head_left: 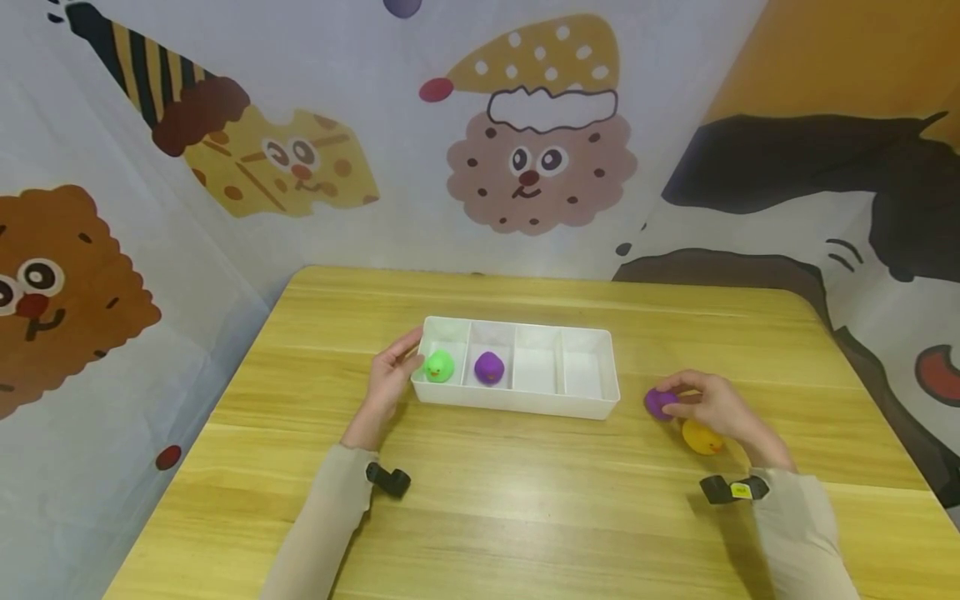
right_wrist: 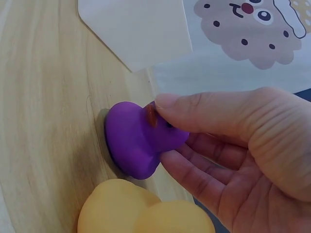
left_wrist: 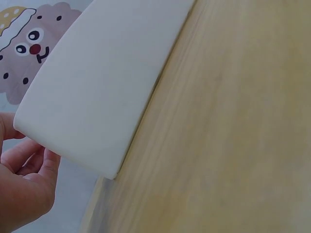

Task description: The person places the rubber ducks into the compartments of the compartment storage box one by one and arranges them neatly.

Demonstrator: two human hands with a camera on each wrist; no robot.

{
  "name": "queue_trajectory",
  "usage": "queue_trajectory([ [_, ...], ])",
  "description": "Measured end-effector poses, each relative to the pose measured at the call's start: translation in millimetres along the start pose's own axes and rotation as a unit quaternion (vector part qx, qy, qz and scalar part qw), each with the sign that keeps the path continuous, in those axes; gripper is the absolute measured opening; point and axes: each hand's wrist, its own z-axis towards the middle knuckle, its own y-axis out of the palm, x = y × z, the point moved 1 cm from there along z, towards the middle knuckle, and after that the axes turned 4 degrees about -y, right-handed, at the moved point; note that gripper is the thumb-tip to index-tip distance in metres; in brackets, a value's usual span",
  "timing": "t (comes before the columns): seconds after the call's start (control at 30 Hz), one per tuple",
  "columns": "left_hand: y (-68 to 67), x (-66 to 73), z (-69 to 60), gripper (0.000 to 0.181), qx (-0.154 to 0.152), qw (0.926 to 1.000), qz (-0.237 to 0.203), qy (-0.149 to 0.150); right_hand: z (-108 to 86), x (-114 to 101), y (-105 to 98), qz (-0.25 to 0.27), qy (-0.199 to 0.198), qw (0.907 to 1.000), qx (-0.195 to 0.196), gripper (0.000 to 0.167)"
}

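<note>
A white divided tray (head_left: 517, 407) stands on the table. My left hand (head_left: 392, 377) holds its left end, with the thumb at the rim; in the left wrist view, curled fingers (left_wrist: 46, 167) lie against the tray's end wall (left_wrist: 104, 82). A green rubber duck (head_left: 439, 367) sits in the leftmost compartment, and a purple duck (head_left: 489, 367) in the one beside it. Right of the tray, my right hand (head_left: 708, 404) pinches a second purple rubber duck (right_wrist: 131, 138) by its head, between thumb and fingers. A yellow duck (head_left: 702, 437) lies close beneath that hand, partly cut off in the right wrist view.
The wooden table (head_left: 495, 508) runs up to a cloth backdrop (head_left: 405, 225) printed with cartoon food. Dividers split the tray into compartments, and the two on the right hold nothing. Dark wrist cameras sit at both cuffs.
</note>
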Motion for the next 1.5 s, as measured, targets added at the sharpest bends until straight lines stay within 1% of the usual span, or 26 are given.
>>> queue_trajectory([
  [0.17,0.0,-0.1,-0.2,0.042,0.000,1.0000,0.001,-0.002,0.3,-1.1,-0.8,0.006,0.008,0.9999,-0.001,0.025],
  [0.3,-0.3,0.1,-0.3,0.042,-0.003,1.0000,0.001,-0.003,1.0,-4.7,-1.1,0.026,0.015,0.9996,-0.003,0.027],
  [0.4,-0.5,-0.1,-0.3,0.042,-0.002,1.0000,0.000,-0.004,2.1,-7.6,-1.8,0.035,0.012,0.9993,-0.003,0.028],
  [0.6,-0.6,-1.0,-0.1,0.043,0.003,1.0000,-0.006,-0.005,4.2,-14.1,-5.0,0.031,-0.018,0.9993,0.012,0.027],
  [0.73,-0.8,-1.7,0.0,0.043,0.004,0.9999,-0.009,-0.004,7.1,-19.3,-6.7,0.010,-0.042,0.9987,0.028,0.025],
  [0.87,-1.0,-2.3,0.2,0.042,0.004,1.0000,-0.005,-0.007,11.1,-26.4,-8.7,-0.007,-0.064,0.9970,0.045,0.023],
  [1.03,-0.9,-2.1,0.0,0.043,0.003,1.0000,-0.001,-0.008,17.8,-35.0,-12.9,-0.008,-0.096,0.9937,0.058,0.022],
  [1.27,-0.5,-1.3,0.4,0.043,0.005,1.0000,0.000,-0.007,26.4,-47.4,-18.8,-0.012,-0.090,0.9942,0.058,0.023],
  [1.4,-0.4,-1.1,0.7,0.043,0.003,1.0000,-0.001,-0.008,31.6,-55.8,-20.5,-0.017,-0.099,0.9934,0.055,0.023],
  [1.5,-0.6,-1.1,0.8,0.043,0.001,1.0000,-0.003,-0.007,36.5,-61.4,-20.3,-0.026,-0.098,0.9934,0.054,0.023],
])
